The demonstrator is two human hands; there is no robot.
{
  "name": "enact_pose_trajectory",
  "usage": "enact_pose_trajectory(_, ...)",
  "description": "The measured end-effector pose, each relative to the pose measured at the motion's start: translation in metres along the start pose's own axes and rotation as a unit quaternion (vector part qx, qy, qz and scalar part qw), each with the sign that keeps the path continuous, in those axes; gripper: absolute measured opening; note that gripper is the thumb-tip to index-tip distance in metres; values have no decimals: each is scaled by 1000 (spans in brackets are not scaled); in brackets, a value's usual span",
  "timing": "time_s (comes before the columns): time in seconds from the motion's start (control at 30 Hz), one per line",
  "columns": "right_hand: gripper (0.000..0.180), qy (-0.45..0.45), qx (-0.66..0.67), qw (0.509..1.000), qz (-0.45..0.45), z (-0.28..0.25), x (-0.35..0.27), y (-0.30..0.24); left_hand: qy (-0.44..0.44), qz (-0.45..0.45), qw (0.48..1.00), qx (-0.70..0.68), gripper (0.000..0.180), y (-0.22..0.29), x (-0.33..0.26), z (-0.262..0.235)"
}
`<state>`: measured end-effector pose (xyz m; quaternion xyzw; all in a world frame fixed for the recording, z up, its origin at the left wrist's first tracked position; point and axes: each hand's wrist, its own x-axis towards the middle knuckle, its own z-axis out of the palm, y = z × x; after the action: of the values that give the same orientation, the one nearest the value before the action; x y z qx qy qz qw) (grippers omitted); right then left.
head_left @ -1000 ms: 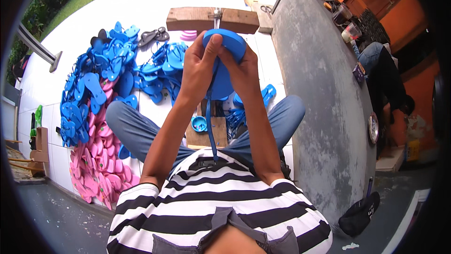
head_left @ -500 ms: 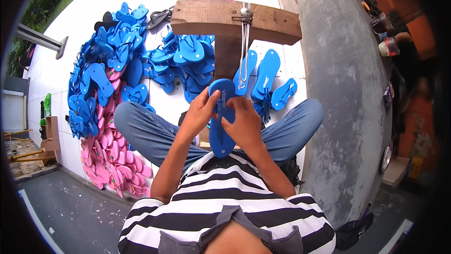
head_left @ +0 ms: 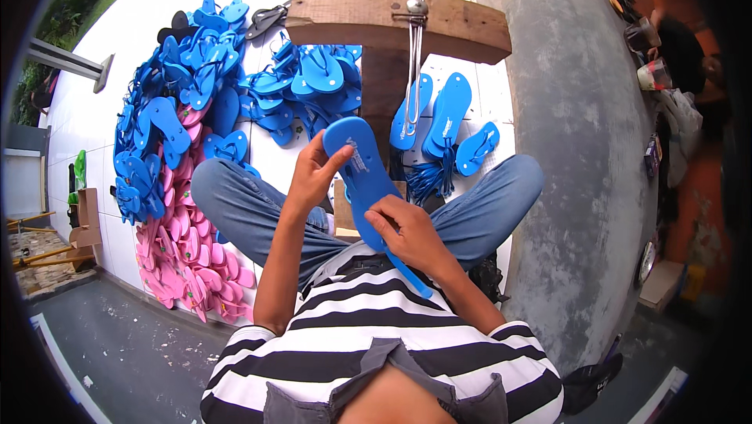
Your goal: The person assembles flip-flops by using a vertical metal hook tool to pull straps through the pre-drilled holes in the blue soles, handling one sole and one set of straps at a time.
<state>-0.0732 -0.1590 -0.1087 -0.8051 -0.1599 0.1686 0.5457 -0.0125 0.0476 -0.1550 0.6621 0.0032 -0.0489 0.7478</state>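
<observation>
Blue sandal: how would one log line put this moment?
left hand: holds blue sandal near top | right hand: on its lower part | blue strap: trailing below

Left hand (head_left: 315, 172) beyond right hand (head_left: 410, 230)

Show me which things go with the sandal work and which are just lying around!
Seems part of the job:
blue flip-flop sole, held by left fingers and right fingers
blue strap hanging below it
wooden stand with metal prong
loose blue soles
bundled blue straps

Probably just lying around:
pink flip-flops, perhaps another batch
dark grey sandals
cardboard box
</observation>
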Motion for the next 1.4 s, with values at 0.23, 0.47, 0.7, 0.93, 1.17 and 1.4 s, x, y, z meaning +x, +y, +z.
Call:
enact_pose_trajectory(0.23,35,283,-134,916,-251,-38,22,-26,-184,301,935,32,44,94,-11,47)
enact_pose_trajectory(0.47,35,345,-88,871,-338,-56,38,-58,-123,492,858,84,44,110,15,51)
enact_pose_trajectory(0.7,30,364,-79,865,-337,-57,48,-59,-40,488,871,29,18,126,32,69)
enact_pose_trajectory(0.93,28,361,-67,871,-326,-55,46,-56,-57,446,893,-9,24,118,27,67)
enact_pose_trajectory(1.17,26,347,-54,893,-283,-58,43,-77,-13,398,917,16,57,121,26,68)
enact_pose_trajectory(1.4,17,408,-1,899,-159,-50,75,-83,129,382,848,343,74,163,56,74)
